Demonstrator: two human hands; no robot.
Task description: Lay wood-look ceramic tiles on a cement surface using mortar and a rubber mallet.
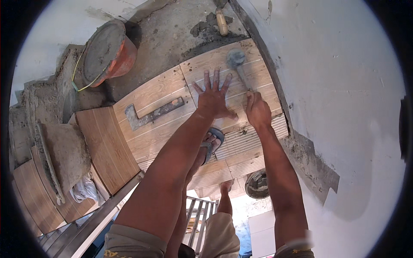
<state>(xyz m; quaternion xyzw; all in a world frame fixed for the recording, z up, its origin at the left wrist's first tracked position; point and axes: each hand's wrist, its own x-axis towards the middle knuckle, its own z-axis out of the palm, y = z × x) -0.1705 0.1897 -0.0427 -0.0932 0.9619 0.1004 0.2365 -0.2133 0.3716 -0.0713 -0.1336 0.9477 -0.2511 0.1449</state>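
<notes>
My left hand (pixel 212 98) lies spread flat on a wood-look floor tile (pixel 189 76), fingers pointing away from me. To its right, my right hand (pixel 258 111) is wrapped round the handle of a mallet (pixel 236 59) with a dark, dusty round head. The mallet head is over the same tile, near the wall; whether it touches the tile I cannot tell. Left of my left hand, an L-shaped flat tool (pixel 157 112), smeared with grey cement, rests on the tiles.
An orange bucket (pixel 122 60) of mortar stands at the far left. A wooden-handled trowel (pixel 221 22) lies in wet mortar at the far edge. Stair steps carry a cement-stained tub (pixel 64 152) on the left. Behind my right forearm is a dark bucket (pixel 257 185). A metal railing (pixel 103 210) runs lower left.
</notes>
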